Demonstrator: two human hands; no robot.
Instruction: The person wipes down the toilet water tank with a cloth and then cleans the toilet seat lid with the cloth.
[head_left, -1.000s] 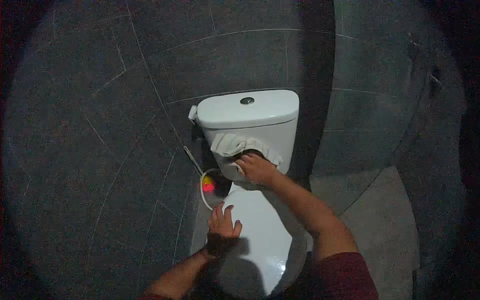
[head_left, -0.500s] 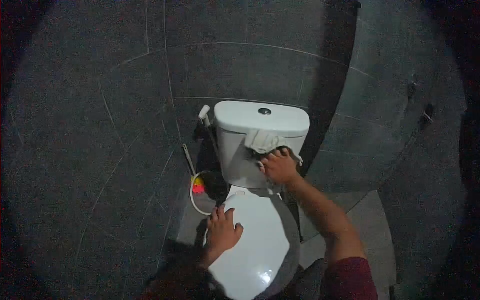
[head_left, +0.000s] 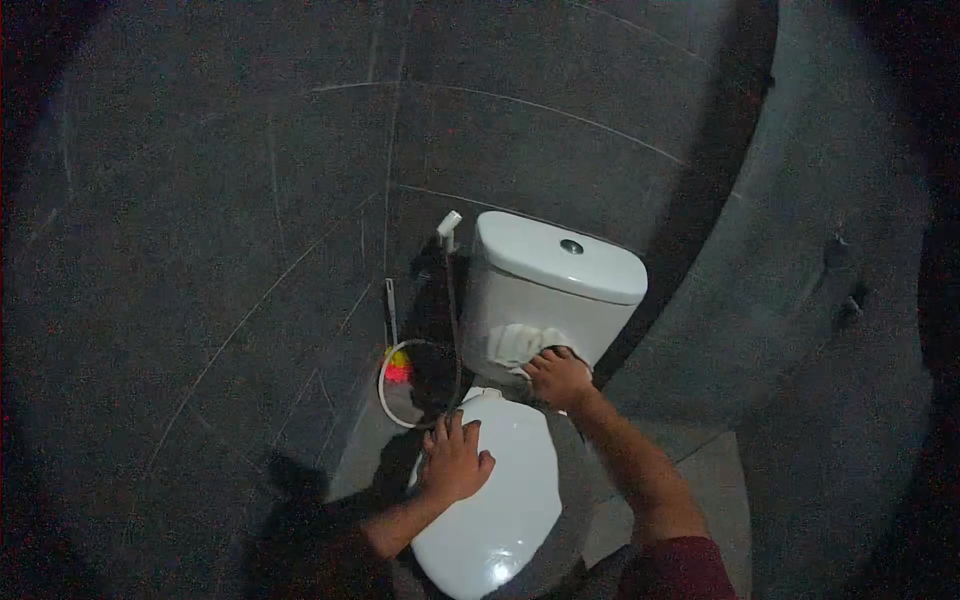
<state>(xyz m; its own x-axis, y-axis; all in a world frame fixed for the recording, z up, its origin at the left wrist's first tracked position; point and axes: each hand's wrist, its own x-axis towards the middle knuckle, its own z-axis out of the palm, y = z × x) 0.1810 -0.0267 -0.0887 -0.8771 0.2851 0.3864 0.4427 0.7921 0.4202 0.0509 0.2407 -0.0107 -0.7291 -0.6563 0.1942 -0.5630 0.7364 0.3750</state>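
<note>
My right hand (head_left: 560, 378) presses a white cloth (head_left: 520, 343) against the lower front of the toilet tank (head_left: 500, 300). Part of the cloth sticks out past my fingers on the left; the rest is under the hand. On the left edge of the closed toilet lid (head_left: 510, 470) rests my left hand (head_left: 457, 458), its fingers spread and nothing in it. A round flush button (head_left: 571, 247) sits on top of the tank lid (head_left: 560, 258).
Left of the tank, a white bidet sprayer (head_left: 450, 223) hangs on the wall, its hose (head_left: 383, 393) looping down near my left hand. Behind the loop stands a brush with yellow and pink bristles (head_left: 398, 368). Dark tiled walls (head_left: 250, 200) close in around the toilet.
My right hand and the cloth have slid down the tank front, from just below the tank lid to its lower part. The view has tilted; my left hand stays on the lid.
</note>
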